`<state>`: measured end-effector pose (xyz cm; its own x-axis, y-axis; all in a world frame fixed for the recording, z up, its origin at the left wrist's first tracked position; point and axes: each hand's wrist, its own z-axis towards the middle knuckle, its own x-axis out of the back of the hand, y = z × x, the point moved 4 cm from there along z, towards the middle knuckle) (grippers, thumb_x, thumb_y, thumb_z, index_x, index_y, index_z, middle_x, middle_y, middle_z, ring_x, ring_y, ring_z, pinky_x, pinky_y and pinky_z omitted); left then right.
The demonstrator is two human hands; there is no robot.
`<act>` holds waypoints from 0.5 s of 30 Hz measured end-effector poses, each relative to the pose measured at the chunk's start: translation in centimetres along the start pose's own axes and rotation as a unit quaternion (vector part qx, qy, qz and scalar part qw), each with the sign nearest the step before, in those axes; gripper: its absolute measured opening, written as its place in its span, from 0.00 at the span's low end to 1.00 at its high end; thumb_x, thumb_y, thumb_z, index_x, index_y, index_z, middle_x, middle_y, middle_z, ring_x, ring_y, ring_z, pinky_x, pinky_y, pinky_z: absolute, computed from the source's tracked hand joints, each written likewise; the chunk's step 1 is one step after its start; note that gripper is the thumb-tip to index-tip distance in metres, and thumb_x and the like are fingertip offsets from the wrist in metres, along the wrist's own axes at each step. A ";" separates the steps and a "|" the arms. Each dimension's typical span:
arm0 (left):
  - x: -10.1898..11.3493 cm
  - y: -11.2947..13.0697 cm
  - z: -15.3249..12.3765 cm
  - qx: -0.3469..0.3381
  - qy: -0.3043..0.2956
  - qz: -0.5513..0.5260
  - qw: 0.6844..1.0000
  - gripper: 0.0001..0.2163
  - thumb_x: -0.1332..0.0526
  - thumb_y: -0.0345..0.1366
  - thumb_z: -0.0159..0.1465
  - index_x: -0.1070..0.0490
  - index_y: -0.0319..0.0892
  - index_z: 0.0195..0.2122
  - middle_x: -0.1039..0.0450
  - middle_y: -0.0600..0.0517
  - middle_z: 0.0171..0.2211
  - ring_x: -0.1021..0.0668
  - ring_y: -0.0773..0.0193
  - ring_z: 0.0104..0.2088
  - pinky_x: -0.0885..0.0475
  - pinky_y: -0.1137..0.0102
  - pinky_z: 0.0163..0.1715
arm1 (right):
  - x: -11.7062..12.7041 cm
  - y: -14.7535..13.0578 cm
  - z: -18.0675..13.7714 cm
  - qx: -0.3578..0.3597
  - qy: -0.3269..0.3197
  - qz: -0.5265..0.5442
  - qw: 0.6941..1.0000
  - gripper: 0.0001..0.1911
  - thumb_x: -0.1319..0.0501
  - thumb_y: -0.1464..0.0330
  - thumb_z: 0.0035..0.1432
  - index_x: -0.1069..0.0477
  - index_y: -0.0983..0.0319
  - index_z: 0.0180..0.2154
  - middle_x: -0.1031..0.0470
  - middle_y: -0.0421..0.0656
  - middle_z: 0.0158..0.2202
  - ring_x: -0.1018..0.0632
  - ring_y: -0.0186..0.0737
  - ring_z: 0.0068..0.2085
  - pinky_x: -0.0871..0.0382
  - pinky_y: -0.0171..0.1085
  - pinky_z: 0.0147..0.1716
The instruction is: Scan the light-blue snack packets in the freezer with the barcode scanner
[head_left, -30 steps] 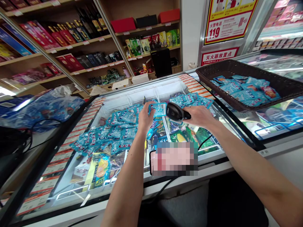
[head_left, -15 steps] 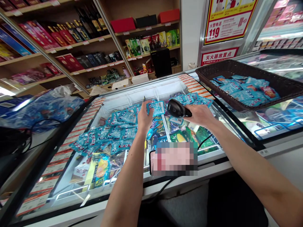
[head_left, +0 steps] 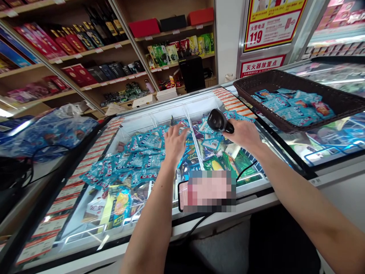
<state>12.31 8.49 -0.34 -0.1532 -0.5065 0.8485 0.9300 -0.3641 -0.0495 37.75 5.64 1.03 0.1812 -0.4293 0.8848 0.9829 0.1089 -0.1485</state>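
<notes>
My right hand (head_left: 244, 134) grips a black barcode scanner (head_left: 218, 121) by its handle, its head pointing left over the glass lid of a chest freezer (head_left: 85, 224). Its cable runs down toward the front edge. My left hand (head_left: 174, 142) is stretched out with fingers spread over a heap of blue snack packets (head_left: 134, 160) lying on the glass; nothing is in it. More blue packets (head_left: 211, 131) lie just under the scanner. A phone (head_left: 182, 194) with a blurred screen rests on the glass near me.
A dark wicker basket (head_left: 256, 82) with several blue packets stands at the right on a neighbouring freezer. A blue plastic bag (head_left: 48, 133) lies at the left. Shelves of boxed goods (head_left: 85, 72) fill the back wall. Frozen goods show beneath the glass.
My left hand held a blue packet up to the scanner; now the packet is gone from it and the open hand reaches over the heap. The scanner has risen and moved slightly right.
</notes>
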 end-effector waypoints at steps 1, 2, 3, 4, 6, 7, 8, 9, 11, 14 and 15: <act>-0.5 0.4 0.0 -0.041 -0.023 -0.006 0.999 0.15 0.49 0.38 0.68 0.29 0.53 0.53 0.32 0.48 0.57 0.32 0.49 0.55 0.37 0.53 0.52 | 0.0 0.0 0.0 0.001 0.002 -0.001 1.000 0.19 0.42 0.54 0.57 0.26 0.62 0.41 0.22 0.48 0.30 0.24 0.48 0.32 0.44 0.39 0.29; -0.9 0.6 0.0 -0.066 -0.041 -0.009 0.997 0.14 0.48 0.40 0.68 0.28 0.53 0.51 0.31 0.48 0.56 0.32 0.50 0.55 0.37 0.53 0.52 | 0.0 0.0 0.0 0.003 0.004 -0.002 1.000 0.19 0.42 0.54 0.57 0.26 0.61 0.41 0.22 0.48 0.30 0.24 0.48 0.32 0.44 0.39 0.29; -1.3 0.5 0.0 -0.075 -0.053 -0.008 0.996 0.14 0.48 0.42 0.68 0.27 0.52 0.49 0.29 0.48 0.54 0.31 0.50 0.55 0.37 0.53 0.52 | 0.0 0.0 0.0 0.004 0.006 -0.002 1.000 0.19 0.42 0.54 0.57 0.26 0.61 0.41 0.22 0.48 0.30 0.24 0.48 0.32 0.44 0.39 0.29; -1.7 0.3 -0.1 -0.073 -0.059 -0.004 0.996 0.14 0.47 0.42 0.67 0.26 0.51 0.48 0.28 0.48 0.53 0.31 0.50 0.55 0.37 0.53 0.52 | 0.0 0.0 0.0 0.005 0.008 -0.001 1.000 0.19 0.42 0.53 0.57 0.27 0.61 0.41 0.22 0.48 0.30 0.24 0.48 0.31 0.44 0.39 0.29; -2.1 -0.5 -0.1 -0.049 -0.061 0.010 0.997 0.14 0.48 0.38 0.67 0.25 0.50 0.47 0.28 0.47 0.53 0.31 0.50 0.56 0.37 0.52 0.53 | 0.0 0.1 0.0 0.003 0.008 -0.001 1.000 0.20 0.42 0.53 0.57 0.27 0.61 0.41 0.22 0.47 0.30 0.24 0.48 0.31 0.44 0.39 0.29; -2.2 -0.9 -0.2 -0.035 -0.057 0.017 0.998 0.14 0.49 0.35 0.67 0.25 0.48 0.48 0.28 0.47 0.54 0.31 0.50 0.57 0.38 0.52 0.55 | -0.1 0.1 0.0 0.000 0.006 -0.001 1.000 0.20 0.42 0.53 0.57 0.27 0.61 0.41 0.22 0.48 0.30 0.24 0.48 0.31 0.44 0.39 0.29; -2.3 -1.3 -0.2 -0.023 -0.053 0.022 0.998 0.15 0.50 0.33 0.67 0.25 0.47 0.48 0.28 0.46 0.55 0.31 0.50 0.58 0.41 0.51 0.57 | -0.1 0.2 0.0 -0.003 0.004 -0.001 1.000 0.20 0.42 0.53 0.57 0.27 0.61 0.41 0.22 0.48 0.30 0.24 0.48 0.32 0.43 0.39 0.30; -2.3 -1.5 -0.2 -0.015 -0.047 0.024 0.998 0.16 0.51 0.32 0.67 0.25 0.46 0.49 0.29 0.46 0.55 0.31 0.50 0.59 0.43 0.50 0.60 | -0.1 0.2 0.0 -0.005 0.001 -0.001 1.000 0.19 0.42 0.54 0.57 0.27 0.61 0.41 0.22 0.48 0.30 0.24 0.48 0.32 0.43 0.39 0.30; -2.2 -1.3 0.0 -0.016 -0.037 0.010 0.999 0.18 0.53 0.33 0.68 0.28 0.45 0.53 0.30 0.45 0.57 0.32 0.52 0.60 0.51 0.48 0.64 | 0.0 0.2 0.0 -0.009 -0.001 -0.001 1.000 0.19 0.42 0.54 0.57 0.27 0.61 0.42 0.22 0.48 0.31 0.24 0.48 0.32 0.42 0.40 0.30; -2.3 0.2 0.4 -0.057 -0.046 -0.047 0.996 0.19 0.55 0.37 0.70 0.34 0.47 0.59 0.33 0.48 0.61 0.34 0.56 0.63 0.55 0.50 0.66 | 0.1 0.1 0.0 -0.015 -0.004 0.000 1.000 0.20 0.42 0.54 0.57 0.27 0.61 0.42 0.22 0.48 0.32 0.24 0.49 0.33 0.41 0.40 0.31; -2.4 0.8 0.5 -0.073 -0.059 -0.071 0.993 0.20 0.55 0.39 0.71 0.36 0.48 0.61 0.35 0.50 0.62 0.35 0.58 0.63 0.54 0.52 0.67 | 0.1 0.1 0.0 -0.018 -0.006 -0.001 1.000 0.20 0.43 0.54 0.57 0.27 0.61 0.43 0.22 0.48 0.32 0.24 0.49 0.33 0.41 0.40 0.31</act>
<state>13.63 9.82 -2.15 -0.2315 -0.3505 0.9075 0.8420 -0.5395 0.0064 37.89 5.64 1.16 0.1799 -0.4183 0.8903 0.9837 0.0762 -0.1630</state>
